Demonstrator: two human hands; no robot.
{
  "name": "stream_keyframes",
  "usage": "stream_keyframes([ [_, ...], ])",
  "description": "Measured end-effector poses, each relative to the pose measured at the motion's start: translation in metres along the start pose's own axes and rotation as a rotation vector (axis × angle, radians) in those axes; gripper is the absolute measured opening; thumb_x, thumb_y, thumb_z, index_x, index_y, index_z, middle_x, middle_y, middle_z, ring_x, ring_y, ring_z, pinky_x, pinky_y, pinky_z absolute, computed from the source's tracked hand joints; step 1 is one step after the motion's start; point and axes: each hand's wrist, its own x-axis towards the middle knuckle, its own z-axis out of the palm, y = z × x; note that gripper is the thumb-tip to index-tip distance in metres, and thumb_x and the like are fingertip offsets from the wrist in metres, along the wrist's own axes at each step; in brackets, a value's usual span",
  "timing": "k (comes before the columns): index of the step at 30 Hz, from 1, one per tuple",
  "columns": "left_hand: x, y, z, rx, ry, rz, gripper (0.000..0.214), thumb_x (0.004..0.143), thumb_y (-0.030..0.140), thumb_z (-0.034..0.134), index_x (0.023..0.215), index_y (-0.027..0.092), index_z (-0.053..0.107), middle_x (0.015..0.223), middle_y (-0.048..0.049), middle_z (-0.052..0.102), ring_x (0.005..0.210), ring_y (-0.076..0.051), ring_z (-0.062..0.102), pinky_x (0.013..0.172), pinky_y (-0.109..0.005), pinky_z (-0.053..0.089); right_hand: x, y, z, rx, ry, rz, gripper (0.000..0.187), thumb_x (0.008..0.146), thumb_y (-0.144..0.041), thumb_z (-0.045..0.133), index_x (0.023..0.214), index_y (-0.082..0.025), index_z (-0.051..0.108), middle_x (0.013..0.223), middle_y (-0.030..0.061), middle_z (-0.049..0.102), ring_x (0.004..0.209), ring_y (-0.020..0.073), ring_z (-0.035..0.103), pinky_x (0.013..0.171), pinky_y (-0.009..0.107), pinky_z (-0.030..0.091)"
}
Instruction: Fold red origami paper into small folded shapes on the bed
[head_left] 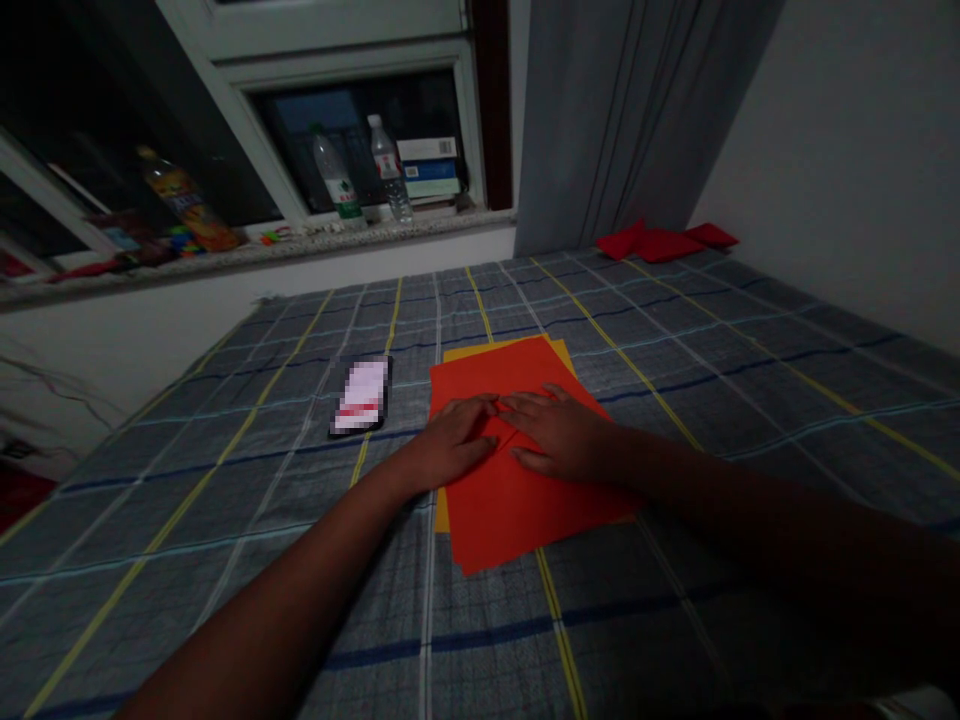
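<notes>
An orange-red sheet of paper (517,520) lies on top of a yellow-orange sheet (469,353), whose edges show at the back and the left. My left hand (455,440) rests on the left part of the red sheet, palm down, fingers stretched toward the middle. From the other side my right hand (559,432) lies flat on the same sheet, fingers spread and pointing left. The fingertips of both hands meet near the centre of the paper. A short crease or paper edge shows between the two thumbs; what lies under the fingers is hidden.
The papers lie on a grey checked bedspread (247,480). A phone (361,396) with a lit screen is to the left. Folded red paper pieces (660,243) lie at the back right. Bottles (390,170) and stacked boxes or books (430,170) stand on the windowsill.
</notes>
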Motion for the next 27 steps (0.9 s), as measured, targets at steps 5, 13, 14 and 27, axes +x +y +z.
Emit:
stream_keyframes([
  [5,-0.001,0.000,0.002,0.032,0.003,-0.013,0.053,0.093,0.041,0.057,0.141,0.022,0.043,0.149,-0.0126,0.048,0.134,-0.029,0.047,0.111,-0.051,0.039,-0.001,0.000,0.002,-0.010,0.014,0.002,0.064,0.097,-0.045,0.044,0.151,-0.011,0.039,0.154,0.0200,0.043,0.141,0.0321,0.041,0.115,0.056,0.025],
  [13,0.000,0.009,0.003,0.133,-0.019,-0.070,0.062,0.089,0.038,0.059,0.145,0.017,0.041,0.145,-0.0141,0.052,0.132,-0.030,0.049,0.111,-0.050,0.038,-0.003,-0.003,0.003,-0.044,0.051,-0.008,0.058,0.098,-0.042,0.045,0.145,-0.008,0.046,0.150,0.0224,0.046,0.138,0.0340,0.044,0.115,0.059,0.024],
  [14,0.000,0.010,0.003,0.146,-0.021,-0.074,0.062,0.088,0.038,0.059,0.145,0.017,0.041,0.145,-0.0140,0.052,0.132,-0.031,0.049,0.111,-0.050,0.038,-0.004,-0.004,0.002,-0.055,0.063,-0.014,0.057,0.097,-0.041,0.046,0.144,-0.008,0.048,0.149,0.0227,0.047,0.137,0.0342,0.044,0.114,0.060,0.024],
  [27,-0.001,0.015,0.002,0.190,-0.061,-0.123,0.071,0.084,0.038,0.060,0.148,0.019,0.037,0.152,-0.0107,0.045,0.137,-0.029,0.043,0.114,-0.046,0.035,-0.021,-0.037,-0.005,-0.182,0.078,-0.263,0.031,0.097,-0.018,0.047,0.120,-0.008,0.066,0.127,0.0178,0.067,0.119,0.0294,0.060,0.107,0.053,0.039],
])
